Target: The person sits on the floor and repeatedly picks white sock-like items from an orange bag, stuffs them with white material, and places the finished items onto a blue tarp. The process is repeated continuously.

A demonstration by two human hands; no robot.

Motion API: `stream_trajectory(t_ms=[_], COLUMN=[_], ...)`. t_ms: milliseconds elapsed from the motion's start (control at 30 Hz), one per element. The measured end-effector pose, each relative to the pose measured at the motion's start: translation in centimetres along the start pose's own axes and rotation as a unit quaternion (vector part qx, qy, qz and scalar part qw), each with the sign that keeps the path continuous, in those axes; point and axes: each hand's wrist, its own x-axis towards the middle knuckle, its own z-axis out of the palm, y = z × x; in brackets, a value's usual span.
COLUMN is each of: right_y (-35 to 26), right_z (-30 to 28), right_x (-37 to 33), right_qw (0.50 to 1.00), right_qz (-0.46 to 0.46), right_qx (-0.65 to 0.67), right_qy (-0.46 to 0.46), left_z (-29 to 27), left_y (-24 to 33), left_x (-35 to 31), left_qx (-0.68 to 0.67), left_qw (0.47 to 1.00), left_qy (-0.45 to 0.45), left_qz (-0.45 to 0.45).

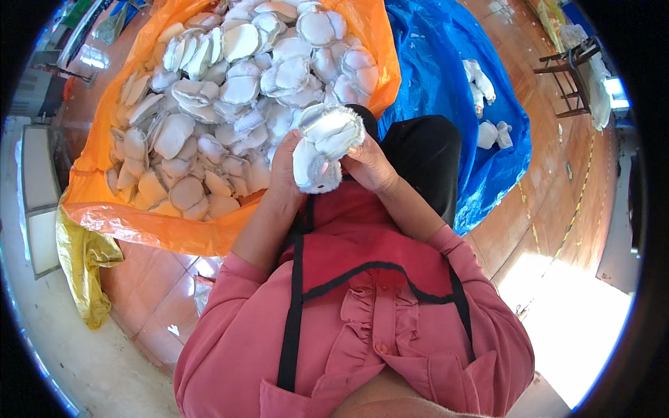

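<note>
Pink shirt (237,327), our left hand (284,165) and right hand (372,166) curled round white plush (327,139), grip partly hidden, orange sheet (157,228), tiled floor (143,282)

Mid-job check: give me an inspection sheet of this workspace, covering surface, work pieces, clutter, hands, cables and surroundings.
Surface: reddish-brown tiled floor, partly covered by a shiny orange plastic sheet and a blue plastic sheet.
Work pieces: one white, fluffy-edged fabric piece in hand; a heap of rounded white padded pieces on the orange sheet; a few white pieces on the blue.
Clutter: crumpled yellow plastic at left; small white scrap on the tiles.
Hands: left hand and right hand both grip the fluffy-edged piece.
Cables: nothing seen clearly.
Surroundings: brown wooden stool at right; bright light patch at lower right.
</note>
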Motion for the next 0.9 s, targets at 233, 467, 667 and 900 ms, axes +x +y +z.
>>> stream_trajectory(t_ms=[233,467,667,900], right_y=[-0.5,0.6,0.3,0.0], right_z=[1.5,-1.8,-2.4,-2.3], right_x=[-0.2,0.1,0.7,0.6], right_qw=[0.996,0.986,0.990,0.985], right_qz=[0.000,0.055,0.043,0.030], right_qx=[0.009,-0.056,-0.021,0.009], right_qy=[0.093,0.144,0.130,0.172], left_z=[1.2,-1.1,-1.8,2.0], left_y=[-0.4,-1.0,-0.6,-0.3], left_x=[-0.4,-0.4,-0.3,-3.5], left_qx=[0.183,0.355,0.362,0.351], left_qw=[0.976,0.908,0.924,0.934], left_qy=[0.049,-0.032,-0.012,-0.064], left_qz=[0.106,0.223,0.119,0.029])
